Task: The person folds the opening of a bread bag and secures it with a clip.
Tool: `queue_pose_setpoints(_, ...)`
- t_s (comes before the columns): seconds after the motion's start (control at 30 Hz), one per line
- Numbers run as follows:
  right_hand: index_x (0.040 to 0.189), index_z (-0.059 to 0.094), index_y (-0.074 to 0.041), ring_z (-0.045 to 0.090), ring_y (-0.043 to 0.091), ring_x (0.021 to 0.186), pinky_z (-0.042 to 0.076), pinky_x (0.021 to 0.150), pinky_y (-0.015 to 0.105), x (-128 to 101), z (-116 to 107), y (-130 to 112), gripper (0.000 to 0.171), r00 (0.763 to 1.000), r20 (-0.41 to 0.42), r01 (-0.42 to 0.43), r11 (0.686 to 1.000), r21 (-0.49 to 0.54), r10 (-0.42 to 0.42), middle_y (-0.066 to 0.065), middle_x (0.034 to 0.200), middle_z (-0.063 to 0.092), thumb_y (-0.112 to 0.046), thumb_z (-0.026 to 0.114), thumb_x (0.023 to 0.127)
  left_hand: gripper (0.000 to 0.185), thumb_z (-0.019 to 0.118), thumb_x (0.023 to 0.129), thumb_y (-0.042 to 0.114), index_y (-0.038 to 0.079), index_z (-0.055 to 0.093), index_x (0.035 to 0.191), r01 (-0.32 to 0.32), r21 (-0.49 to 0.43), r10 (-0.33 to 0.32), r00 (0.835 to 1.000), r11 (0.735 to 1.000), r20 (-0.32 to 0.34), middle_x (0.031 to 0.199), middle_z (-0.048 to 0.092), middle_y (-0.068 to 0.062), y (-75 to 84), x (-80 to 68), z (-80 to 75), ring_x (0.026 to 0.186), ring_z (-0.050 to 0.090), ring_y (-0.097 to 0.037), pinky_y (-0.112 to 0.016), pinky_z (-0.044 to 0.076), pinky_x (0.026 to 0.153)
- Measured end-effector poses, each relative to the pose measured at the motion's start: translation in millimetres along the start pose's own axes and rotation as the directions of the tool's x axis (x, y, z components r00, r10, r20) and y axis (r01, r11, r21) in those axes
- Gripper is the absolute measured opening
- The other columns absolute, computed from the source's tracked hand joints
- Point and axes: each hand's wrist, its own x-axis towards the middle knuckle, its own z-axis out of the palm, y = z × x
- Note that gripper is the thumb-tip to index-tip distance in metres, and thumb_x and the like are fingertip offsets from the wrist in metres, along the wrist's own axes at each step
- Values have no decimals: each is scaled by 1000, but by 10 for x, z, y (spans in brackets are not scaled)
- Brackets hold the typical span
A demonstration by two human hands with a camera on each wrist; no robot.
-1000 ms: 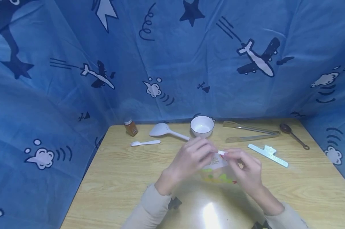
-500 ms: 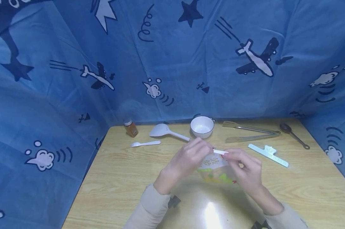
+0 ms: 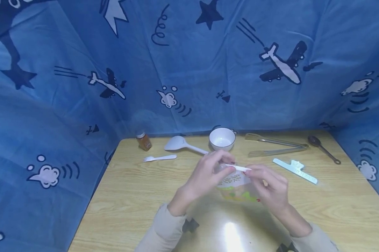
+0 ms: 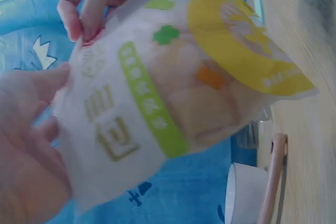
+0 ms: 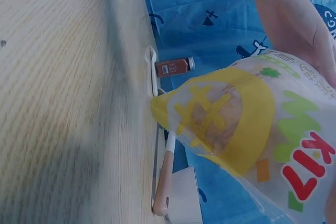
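Observation:
A small snack bag (image 3: 236, 187) with white, yellow and green print stands above the wooden table (image 3: 136, 196), held by both hands at its top strip. My left hand (image 3: 213, 169) pinches the top edge from the left, my right hand (image 3: 262, 178) pinches it from the right. In the left wrist view the bag (image 4: 173, 93) fills the frame, with left fingers (image 4: 31, 124) on its edge and right fingers (image 4: 89, 3) above. The right wrist view shows the bag's yellow face (image 5: 236, 124).
Along the back of the table lie a spice jar (image 3: 143, 140), a white ladle (image 3: 183, 144), a white fork (image 3: 159, 158), a white bowl (image 3: 222, 139), tongs (image 3: 276, 146), a dark spoon (image 3: 323, 148) and a pale blue bag clip (image 3: 294, 170). Blue printed cloth walls surround the table.
The two hands have drawn slightly apart along the bag's top strip, and more of the white strip shows between them. The bag stays in place.

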Motion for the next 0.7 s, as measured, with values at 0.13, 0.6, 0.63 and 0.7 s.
queue_pose_setpoints(0.13, 79, 70, 12, 75, 5, 102, 59, 87, 14, 3, 3, -2, 32, 999, 26, 25, 999, -30, -24, 29, 81, 72, -10, 67, 102, 29, 78, 95, 21, 14, 70, 123, 133, -23, -133, 991, 991, 20, 104, 75, 0, 5, -1, -29, 100, 67, -13, -27, 52, 93)
queue_pose_setpoints(0.6, 93, 71, 11, 72, 1, 101, 58, 83, 11, -25, 34, -26, 7, 990, 87, -105, 993, -58, 109, 24, 90, 75, 7, 66, 92, 7, 81, 91, 15, 11, 79, 97, 256, -77, -262, 962, 964, -80, 108, 81, -4, 42, -60, -63, 96, 70, -13, -24, 53, 87)
queue_pose_setpoints(0.63, 99, 71, 11, 71, -1, 102, 57, 82, 11, -30, 32, -38, 12, 983, 100, -147, 987, -67, 153, 24, 93, 76, 11, 66, 88, 6, 81, 91, 15, 11, 79, 96, 253, -64, -258, 962, 965, -93, 108, 81, -4, 41, -62, -58, 95, 69, -13, -23, 52, 86)
queue_pose_setpoints(0.7, 114, 68, 11, 69, -4, 104, 57, 82, 11, -43, 29, -71, 33, 954, 136, -259, 962, -83, 268, 21, 101, 76, 15, 67, 81, 7, 81, 91, 15, 11, 79, 96, 253, -37, -256, 959, 967, -118, 107, 81, -3, 44, -66, -53, 92, 68, -13, -22, 50, 82)
